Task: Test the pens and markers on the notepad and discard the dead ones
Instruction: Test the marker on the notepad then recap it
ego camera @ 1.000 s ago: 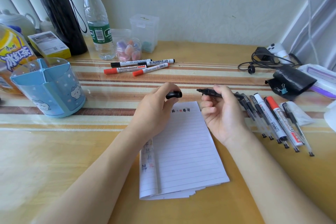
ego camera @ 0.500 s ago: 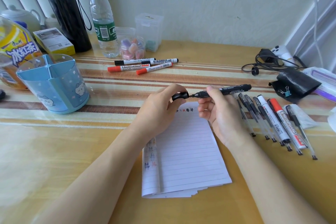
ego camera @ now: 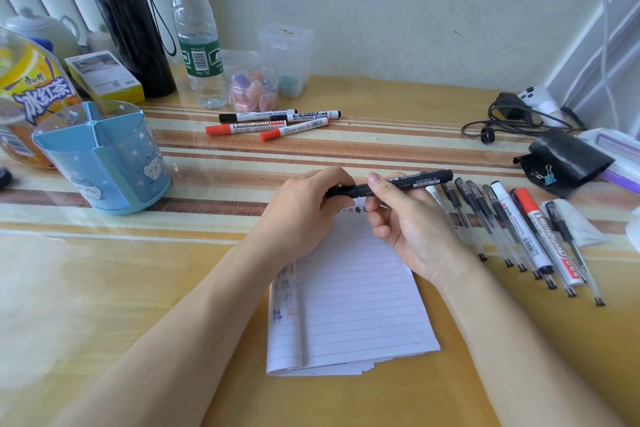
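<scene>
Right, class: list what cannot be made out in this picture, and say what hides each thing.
Head view:
Black marker: its cap end is buried in the left hand, so whether the cap is fully seated is unclear.
Notepad: top-line test marks partly covered by the right hand.
Marker's barrel print: too small to read.
Yellow drink bottle: cut off by the left edge.
</scene>
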